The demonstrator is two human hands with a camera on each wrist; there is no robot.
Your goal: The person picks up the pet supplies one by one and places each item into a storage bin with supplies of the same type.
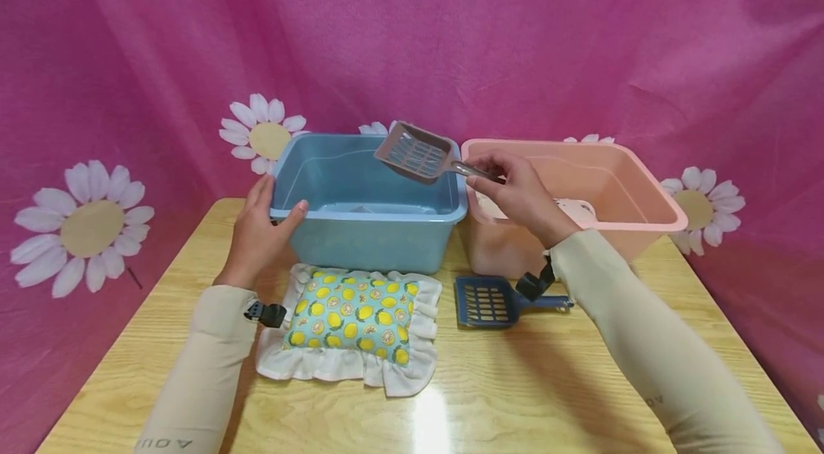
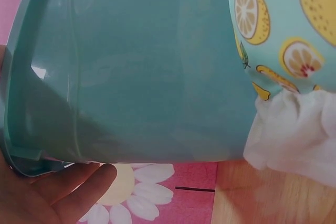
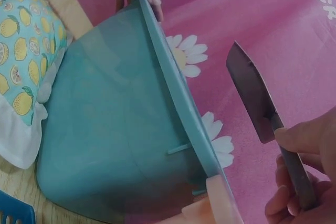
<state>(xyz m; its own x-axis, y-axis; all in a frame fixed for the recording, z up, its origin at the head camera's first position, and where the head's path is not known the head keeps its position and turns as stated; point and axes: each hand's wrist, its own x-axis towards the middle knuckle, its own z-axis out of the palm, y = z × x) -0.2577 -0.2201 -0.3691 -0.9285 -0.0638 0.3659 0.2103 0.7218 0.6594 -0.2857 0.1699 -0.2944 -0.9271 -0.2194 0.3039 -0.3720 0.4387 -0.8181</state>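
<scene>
My left hand (image 1: pixel 260 236) grips the front left corner of a blue plastic bin (image 1: pixel 367 243), its thumb over the rim and its fingers along the left side. In my right hand (image 1: pixel 518 193) is the handle of a brown slotted litter scoop (image 3: pixel 254 93), pinched between thumb and fingers. The scoop's head is raised above the blue bin's right side, tilted and pointing left. No litter shows on it. Inside the blue bin, a small grey piece lies on the bottom. The right wrist view shows the scoop edge-on.
A pink bin (image 1: pixel 644 227) stands right beside the blue one, with a pale pink object (image 1: pixel 576 209) inside. In front lie a lemon-print cushion (image 1: pixel 354 314) with white ruffles and a dark blue slotted scoop (image 1: pixel 486 302). A pink flowered cloth (image 1: pixel 412 32) hangs behind the wooden table (image 1: pixel 489 390).
</scene>
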